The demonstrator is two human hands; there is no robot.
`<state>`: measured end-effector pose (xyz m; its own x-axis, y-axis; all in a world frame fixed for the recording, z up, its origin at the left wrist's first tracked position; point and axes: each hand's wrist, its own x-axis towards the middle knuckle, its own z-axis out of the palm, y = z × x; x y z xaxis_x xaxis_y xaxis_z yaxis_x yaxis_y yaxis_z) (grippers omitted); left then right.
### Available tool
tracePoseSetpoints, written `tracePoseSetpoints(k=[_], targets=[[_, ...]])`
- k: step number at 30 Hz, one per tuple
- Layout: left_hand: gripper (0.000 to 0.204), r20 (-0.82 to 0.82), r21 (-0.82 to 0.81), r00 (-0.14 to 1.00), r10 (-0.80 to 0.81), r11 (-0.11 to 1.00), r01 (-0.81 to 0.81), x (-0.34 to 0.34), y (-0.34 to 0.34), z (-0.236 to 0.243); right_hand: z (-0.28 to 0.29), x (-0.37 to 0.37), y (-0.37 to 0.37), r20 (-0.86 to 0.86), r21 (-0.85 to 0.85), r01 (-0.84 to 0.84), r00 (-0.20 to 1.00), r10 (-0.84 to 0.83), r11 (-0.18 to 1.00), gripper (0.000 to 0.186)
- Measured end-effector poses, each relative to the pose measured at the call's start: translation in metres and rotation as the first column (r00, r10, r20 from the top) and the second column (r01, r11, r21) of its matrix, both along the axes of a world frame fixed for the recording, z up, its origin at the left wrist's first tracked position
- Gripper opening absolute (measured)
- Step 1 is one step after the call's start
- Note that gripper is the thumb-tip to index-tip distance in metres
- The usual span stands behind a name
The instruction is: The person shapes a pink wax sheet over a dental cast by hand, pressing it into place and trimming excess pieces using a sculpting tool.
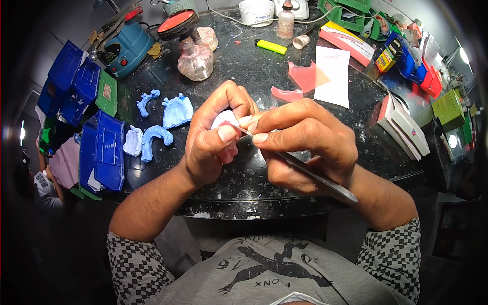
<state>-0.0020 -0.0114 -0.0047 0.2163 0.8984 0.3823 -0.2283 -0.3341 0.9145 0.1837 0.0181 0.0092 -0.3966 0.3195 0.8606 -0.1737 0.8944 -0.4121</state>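
Observation:
Above the front of the black worktable (203, 203), my left hand (206, 140) is closed around a small dental cast with pink wax (229, 154); fingers hide much of it. A slim metal wax carver (325, 180) lies in my right hand (312, 140), gripped like a pen, its handle slanting down to the right. The carver's tip meets the wax near my left thumb, and the right fingertips rest close to the cast. Left of my hands lie blue dental pieces, among them an arch-shaped one (157, 138) and a broader cast (178, 110), beside a paler cast (133, 141).
Pink wax sheet (301, 75) partly overlaps white paper (335, 91), near a wax strip (286, 95). Behind stand a glass spirit lamp (195, 63), a yellow-green lighter (271, 47) and a dropper bottle (285, 24). Blue bins (109, 152) flank the left, booklets (401, 127) the right.

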Motion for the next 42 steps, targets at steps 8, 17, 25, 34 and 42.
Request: tracePoseSetpoints(k=[8,17,25,34,42], targets=[[0.039,0.222,-0.086,0.967,-0.127,0.985,0.149,0.004,-0.002,0.001,-0.002,-0.001,-0.003,-0.016,-0.047,-0.066,0.998,0.065,0.997,0.028],[0.035,0.377,-0.119,0.906,-0.190,0.961,0.251,0.004,0.003,-0.009,-0.004,0.000,-0.002,-0.005,-0.093,-0.010,1.000,0.010,0.996,0.023],[0.024,0.603,-0.283,0.779,-0.168,0.869,0.407,0.004,0.009,-0.006,-0.016,-0.008,0.001,-0.122,-0.364,-0.021,0.992,-0.026,0.931,0.019],[0.035,0.457,-0.542,0.881,0.119,0.823,0.170,0.005,0.011,-0.005,-0.022,0.000,0.014,0.078,-0.409,0.006,0.997,0.029,0.913,0.019],[0.039,0.389,-0.501,0.919,0.055,0.850,0.161,0.009,0.009,0.003,-0.019,-0.002,0.013,-0.008,-0.328,0.038,0.999,-0.044,0.944,0.017]])
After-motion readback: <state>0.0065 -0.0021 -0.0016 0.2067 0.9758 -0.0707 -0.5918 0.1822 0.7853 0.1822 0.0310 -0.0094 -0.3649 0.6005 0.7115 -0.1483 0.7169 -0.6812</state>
